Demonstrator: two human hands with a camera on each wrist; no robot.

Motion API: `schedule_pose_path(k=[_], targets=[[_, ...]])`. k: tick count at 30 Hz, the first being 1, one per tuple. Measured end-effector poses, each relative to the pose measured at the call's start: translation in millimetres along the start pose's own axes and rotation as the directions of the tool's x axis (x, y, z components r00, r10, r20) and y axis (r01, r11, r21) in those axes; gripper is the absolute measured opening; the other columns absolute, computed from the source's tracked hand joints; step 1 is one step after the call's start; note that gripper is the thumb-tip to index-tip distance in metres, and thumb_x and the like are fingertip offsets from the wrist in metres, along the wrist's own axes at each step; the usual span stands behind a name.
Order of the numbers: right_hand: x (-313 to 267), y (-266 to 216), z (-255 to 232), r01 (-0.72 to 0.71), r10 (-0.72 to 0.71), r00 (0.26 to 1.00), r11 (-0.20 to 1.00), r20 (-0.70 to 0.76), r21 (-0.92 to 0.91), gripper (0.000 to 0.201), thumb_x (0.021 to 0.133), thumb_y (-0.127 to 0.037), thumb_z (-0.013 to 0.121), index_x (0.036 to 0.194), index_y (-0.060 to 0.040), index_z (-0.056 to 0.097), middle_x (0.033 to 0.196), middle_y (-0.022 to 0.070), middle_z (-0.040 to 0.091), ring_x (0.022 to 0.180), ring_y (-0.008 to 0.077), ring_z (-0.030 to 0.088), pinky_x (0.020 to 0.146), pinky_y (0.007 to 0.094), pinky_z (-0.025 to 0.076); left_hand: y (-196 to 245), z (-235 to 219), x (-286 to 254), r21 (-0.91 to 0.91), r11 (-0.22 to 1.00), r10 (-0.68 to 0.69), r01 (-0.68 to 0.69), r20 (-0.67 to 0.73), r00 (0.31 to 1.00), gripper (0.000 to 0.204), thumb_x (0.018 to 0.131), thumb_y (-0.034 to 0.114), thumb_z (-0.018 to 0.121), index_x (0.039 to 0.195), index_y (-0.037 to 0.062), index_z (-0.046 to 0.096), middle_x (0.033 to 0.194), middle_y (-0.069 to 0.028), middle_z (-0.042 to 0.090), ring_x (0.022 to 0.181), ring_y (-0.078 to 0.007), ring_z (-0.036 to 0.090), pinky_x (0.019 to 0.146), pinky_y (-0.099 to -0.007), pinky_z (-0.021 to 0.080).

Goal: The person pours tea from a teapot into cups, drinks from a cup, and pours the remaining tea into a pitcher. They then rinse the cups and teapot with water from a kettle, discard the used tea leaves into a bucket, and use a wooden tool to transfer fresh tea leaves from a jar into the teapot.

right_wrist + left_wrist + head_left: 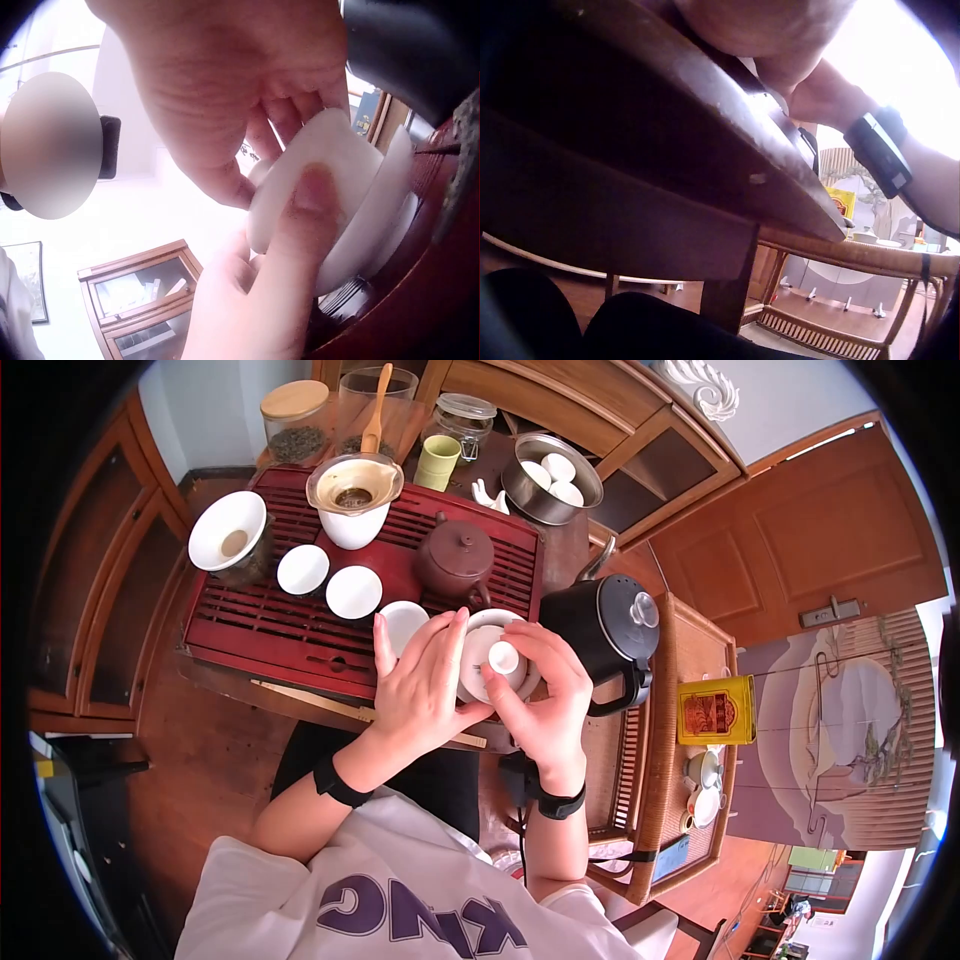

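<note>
A white gaiwan [473, 683] stands at the near edge of the tea tray, between both hands. My right hand [548, 695] pinches the lid [503, 657] at its round knob. Around the bowl's left side, my left hand [425, 672] holds it, with the thumb near its front edge. In the right wrist view, the left thumb [306, 225] presses against the white bowl [289, 184], above a saucer [375, 206]. The table edge [727, 120] fills much of the left wrist view, where the gaiwan is hidden.
The red slatted tea tray [290, 622] bears several white cups [354, 592], a clay teapot [455, 558] and a strainer [352, 485] on a white pitcher [355, 528]. A black kettle [600, 630] stands close to my right hand. White cups fill a metal bowl [540, 510] behind.
</note>
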State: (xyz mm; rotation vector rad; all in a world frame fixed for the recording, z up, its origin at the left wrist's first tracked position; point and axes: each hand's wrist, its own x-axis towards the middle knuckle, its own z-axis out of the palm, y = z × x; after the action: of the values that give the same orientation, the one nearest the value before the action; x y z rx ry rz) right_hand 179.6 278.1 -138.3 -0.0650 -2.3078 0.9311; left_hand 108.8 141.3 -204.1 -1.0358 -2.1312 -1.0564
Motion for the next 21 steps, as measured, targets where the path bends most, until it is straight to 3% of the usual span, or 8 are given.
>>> schedule_pose_path(k=[5,11,13,14,18,20,21], targets=[[1.6,1.7,0.1,0.066,-0.066,0.998,0.997,0.005,-0.038,0.032,0.069,-0.007,0.08,0.1,0.0003,0.071,0.111,0.0162,0.07,0.106,0.0352,0.066,0.097,0.0453,0.052,0.4,-1.7,0.4,0.011,1.0,0.002,-0.003,0.015,1.0,0.107,0.069,0.046,0.085,0.15,-0.0017,0.035,0.125,-0.0122,0.064,0.12,-0.0266,0.061,0.118,-0.0692,0.004],[-1.9,7.9,-0.6,0.04,-0.044,0.998,0.995,-0.037,-0.095,0.032,0.071,-0.005,0.079,0.101,0.0001,0.071,0.112,0.0157,0.068,0.109,0.0354,0.065,0.095,0.0443,0.053,2.5,-7.9,-0.5,-0.012,1.0,-0.007,0.008,0.026,1.0,0.105,0.069,0.045,0.085,0.151,0.0009,0.036,0.124,-0.012,0.063,0.126,-0.0282,0.057,0.116,-0.0708,0.005],[-2.2,8.9,-0.5,0.04,-0.045,0.998,0.994,-0.05,-0.098,0.032,0.071,-0.005,0.079,0.102,-0.0001,0.071,0.112,0.0156,0.068,0.109,0.0355,0.065,0.094,0.0441,0.053,2.2,-15.3,-1.4,0.024,0.999,0.028,-0.032,0.155,0.988,0.099,0.075,0.043,0.083,0.15,0.0007,0.035,0.134,-0.0158,0.058,0.131,-0.0328,0.054,0.117,-0.0705,0.006],[-2.7,9.5,-0.2,0.039,-0.045,0.997,0.993,-0.06,-0.107,0.033,0.071,-0.005,0.079,0.102,-0.0002,0.071,0.112,0.0154,0.067,0.109,0.0355,0.065,0.094,0.0438,0.053,0.2,-18.4,-1.3,0.031,0.999,0.027,-0.032,0.156,0.987,0.099,0.075,0.043,0.083,0.15,0.0007,0.035,0.134,-0.0158,0.058,0.131,-0.0328,0.054,0.117,-0.0705,0.006],[-7.3,14.6,5.8,0.021,-0.032,0.993,0.996,-0.112,-0.09,0.032,0.072,-0.005,0.08,0.103,-0.0015,0.071,0.113,0.015,0.067,0.109,0.0344,0.065,0.093,0.0429,0.053,-16.9,-33.6,4.3,-0.063,0.994,0.095,-0.085,0.188,0.977,0.091,0.082,0.04,0.078,0.152,0.0032,0.033,0.141,-0.0175,0.052,0.133,-0.0374,0.051,0.116,-0.0691,0.017],[-9.6,14.5,8.1,0.015,-0.024,0.992,0.997,-0.12,-0.075,0.031,0.073,-0.005,0.08,0.103,-0.002,0.071,0.114,0.0147,0.067,0.11,0.034,0.065,0.094,0.0425,0.053,-24.7,-38.2,10.0,-0.157,0.978,0.172,-0.136,0.252,0.952,0.087,0.085,0.036,0.076,0.152,0.0029,0.032,0.142,-0.0181,0.051,0.133,-0.0388,0.051,0.117,-0.0637,0.024],[-10.3,15.1,9.0,0.015,-0.025,0.991,0.997,-0.129,-0.08,0.031,0.073,-0.005,0.08,0.103,-0.002,0.071,0.114,0.0148,0.067,0.11,0.034,0.065,0.094,0.0425,0.053,-23.3,-42.4,14.4,-0.144,0.974,0.208,-0.178,0.24,0.948,0.079,0.084,0.026,0.074,0.151,0.0049,0.038,0.132,-0.0182,0.054,0.127,-0.0359,0.053,0.114,-0.056,0.034]])
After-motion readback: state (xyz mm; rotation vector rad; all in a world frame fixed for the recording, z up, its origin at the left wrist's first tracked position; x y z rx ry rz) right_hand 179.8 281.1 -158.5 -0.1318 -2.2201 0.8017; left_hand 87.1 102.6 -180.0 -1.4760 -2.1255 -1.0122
